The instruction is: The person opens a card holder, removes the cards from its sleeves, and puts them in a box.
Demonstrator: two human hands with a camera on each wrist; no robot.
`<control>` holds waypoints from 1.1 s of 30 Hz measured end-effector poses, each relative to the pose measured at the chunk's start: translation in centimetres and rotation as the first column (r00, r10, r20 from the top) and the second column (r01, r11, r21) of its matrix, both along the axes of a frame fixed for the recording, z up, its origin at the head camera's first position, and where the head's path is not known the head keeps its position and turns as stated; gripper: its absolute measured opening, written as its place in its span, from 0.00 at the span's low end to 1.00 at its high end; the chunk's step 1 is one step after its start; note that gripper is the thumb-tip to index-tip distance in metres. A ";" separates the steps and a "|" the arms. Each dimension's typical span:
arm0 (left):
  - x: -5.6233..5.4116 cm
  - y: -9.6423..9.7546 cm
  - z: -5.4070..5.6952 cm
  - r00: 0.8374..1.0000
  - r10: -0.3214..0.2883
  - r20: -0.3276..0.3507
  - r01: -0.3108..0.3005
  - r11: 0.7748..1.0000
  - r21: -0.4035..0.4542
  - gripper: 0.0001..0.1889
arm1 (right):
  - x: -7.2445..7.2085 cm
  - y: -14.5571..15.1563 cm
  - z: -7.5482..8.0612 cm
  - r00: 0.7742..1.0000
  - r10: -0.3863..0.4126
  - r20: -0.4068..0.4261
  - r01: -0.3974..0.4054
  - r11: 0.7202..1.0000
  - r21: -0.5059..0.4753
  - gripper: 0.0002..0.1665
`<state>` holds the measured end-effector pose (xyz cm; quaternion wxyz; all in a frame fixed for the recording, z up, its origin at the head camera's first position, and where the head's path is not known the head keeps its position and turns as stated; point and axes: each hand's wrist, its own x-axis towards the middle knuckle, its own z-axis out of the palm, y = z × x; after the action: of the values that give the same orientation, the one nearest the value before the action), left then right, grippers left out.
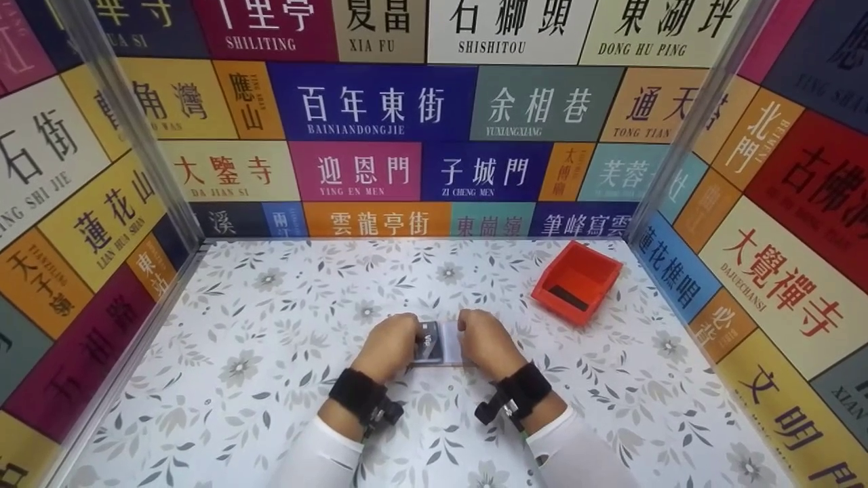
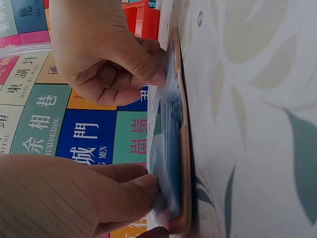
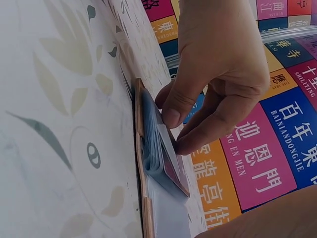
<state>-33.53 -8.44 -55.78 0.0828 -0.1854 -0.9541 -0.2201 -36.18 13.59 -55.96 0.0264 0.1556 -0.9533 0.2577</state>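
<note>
A card holder with clear plastic sleeves [image 1: 450, 344] lies spread on the table, its thin brown cover [image 2: 185, 163] underneath. On its left half is a dark card [image 1: 428, 346] with pale lettering that looks like "VIP". My left hand [image 1: 392, 344] pinches the card's outer edge between thumb and fingers, as the right wrist view shows, above a stack of sleeves [image 3: 154, 144]. My right hand [image 1: 491, 340] holds the outer edge of the right half with thumb and forefinger, its other fingers curled. The right fingertips are hidden in the head view.
An orange-red plastic bin [image 1: 598, 271] with a black label stands at the back right, apart from both hands. The table [image 1: 271, 407] has a white leaf-and-flower cover. Colourful sign-patterned panels [image 1: 373, 102] wall it in at the back and both sides.
</note>
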 end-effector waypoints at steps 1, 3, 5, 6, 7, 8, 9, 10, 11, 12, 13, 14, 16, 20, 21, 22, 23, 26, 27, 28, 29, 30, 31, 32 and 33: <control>0.0 0.0 0.1 1.000 0.001 0.001 -0.001 1.000 0.000 0.09 | 0.0 -0.1 -0.1 1.000 0.025 -0.004 -0.025 1.000 -0.015 0.08; 0.0 0.0 0.1 1.000 0.004 0.000 -0.004 1.000 -0.005 0.09 | -0.1 -0.2 -0.3 0.998 0.067 -0.008 -0.068 0.996 -0.052 0.09; -0.1 0.1 0.1 1.000 0.008 0.009 -0.008 1.000 -0.011 0.09 | -0.1 -0.4 -0.4 0.996 0.089 -0.003 -0.089 0.992 -0.088 0.09; -0.2 0.1 0.1 1.000 0.011 0.012 -0.011 1.000 -0.014 0.09 | -0.1 -0.4 -0.5 0.996 0.093 0.004 -0.092 0.990 -0.103 0.09; -0.2 0.2 0.1 1.000 0.015 0.020 -0.015 1.000 -0.017 0.09 | -0.1 -0.5 -0.6 0.996 0.094 0.007 -0.092 0.989 -0.115 0.09; -0.2 0.2 0.1 0.999 0.020 0.026 -0.020 1.000 -0.020 0.09 | -0.1 -0.5 -0.6 0.996 0.090 0.011 -0.088 0.988 -0.126 0.09; -0.2 0.3 0.0 0.999 0.025 0.032 -0.024 0.999 -0.025 0.09 | -0.2 -0.5 -0.7 0.996 0.087 0.014 -0.084 0.988 -0.130 0.09; -0.2 0.3 0.0 0.999 0.029 0.034 -0.028 0.999 -0.029 0.09 | -0.2 -0.5 -0.7 0.997 0.081 0.021 -0.077 0.988 -0.135 0.10; -0.2 0.3 0.0 0.999 0.033 0.035 -0.032 0.999 -0.032 0.08 | -0.2 -0.5 -0.8 0.997 0.074 0.029 -0.069 0.988 -0.139 0.11; -0.2 0.4 0.0 0.999 0.035 0.034 -0.034 0.999 -0.037 0.08 | -0.2 -0.5 -0.9 0.997 0.067 0.034 -0.062 0.988 -0.139 0.12; -0.1 0.4 0.0 0.999 0.035 0.034 -0.034 0.999 -0.042 0.08 | -0.3 -0.5 -0.9 0.998 0.060 0.036 -0.054 0.989 -0.139 0.13; 0.0 0.4 0.1 0.999 0.035 0.028 -0.034 0.998 -0.045 0.08 | -0.3 -0.5 -1.0 0.998 0.053 0.043 -0.046 0.989 -0.142 0.14; 0.1 0.4 0.1 0.999 0.031 0.023 -0.030 0.999 -0.045 0.07 | -0.4 -0.4 -1.0 0.998 0.037 0.056 -0.029 0.989 -0.148 0.16; 0.1 0.1 0.0 0.999 0.027 0.043 -0.025 0.999 -0.044 0.08 | -0.5 -0.3 -1.2 0.996 0.024 0.082 -0.009 0.985 -0.175 0.17; 0.1 0.0 0.0 0.998 0.027 0.055 -0.025 0.999 -0.039 0.08 | -0.5 -0.4 -1.2 0.996 0.024 0.088 -0.007 0.983 -0.183 0.17; 0.0 -0.1 0.0 0.997 0.027 0.067 -0.025 0.999 -0.034 0.08 | -0.6 -0.4 -1.3 0.995 0.025 0.091 -0.008 0.982 -0.191 0.17; 0.0 -0.3 -0.1 0.997 0.029 0.075 -0.026 0.999 -0.030 0.08 | -0.6 -0.5 -1.3 0.995 0.026 0.098 -0.006 0.980 -0.198 0.16; -0.2 -0.5 0.0 0.996 0.021 0.087 -0.020 1.000 -0.016 0.08 | -0.7 -0.6 -1.2 0.994 0.022 0.111 0.002 0.977 -0.213 0.15; -0.2 -0.5 0.1 0.996 0.022 0.091 -0.021 1.000 -0.012 0.08 | -0.8 -0.6 -1.2 0.994 0.022 0.112 0.003 0.977 -0.214 0.14; -0.2 -0.5 0.1 0.996 0.018 0.092 -0.017 1.000 -0.011 0.08 | -0.8 -0.5 -1.2 0.993 0.019 0.113 0.006 0.977 -0.215 0.14; -0.3 -0.5 0.2 0.995 0.017 0.096 -0.016 1.000 -0.011 0.08 | -0.8 -0.5 -1.2 0.993 0.016 0.116 0.009 0.977 -0.214 0.13; -0.3 -0.5 0.3 0.995 0.015 0.103 -0.013 1.000 -0.012 0.07 | -0.8 -0.4 -1.3 0.993 0.013 0.114 0.012 0.977 -0.214 0.13; -0.3 -0.5 0.3 0.994 0.016 0.111 -0.015 1.000 -0.014 0.07 | -0.9 -0.4 -1.3 0.993 0.011 0.114 0.014 0.977 -0.213 0.12; -0.4 -0.5 0.4 0.993 0.013 0.118 -0.011 1.000 -0.020 0.07 | -0.9 -0.4 -1.3 0.994 0.007 0.113 0.017 0.977 -0.212 0.12; -0.4 -0.5 0.4 0.992 0.009 0.125 -0.006 1.000 -0.024 0.06 | -0.9 -0.4 -1.4 0.993 0.006 0.116 0.019 0.977 -0.213 0.11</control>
<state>-33.92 -8.97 -55.38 0.0216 -0.1685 -0.9606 -0.2198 -37.04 13.21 -57.33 -0.0115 0.1334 -0.9206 0.3670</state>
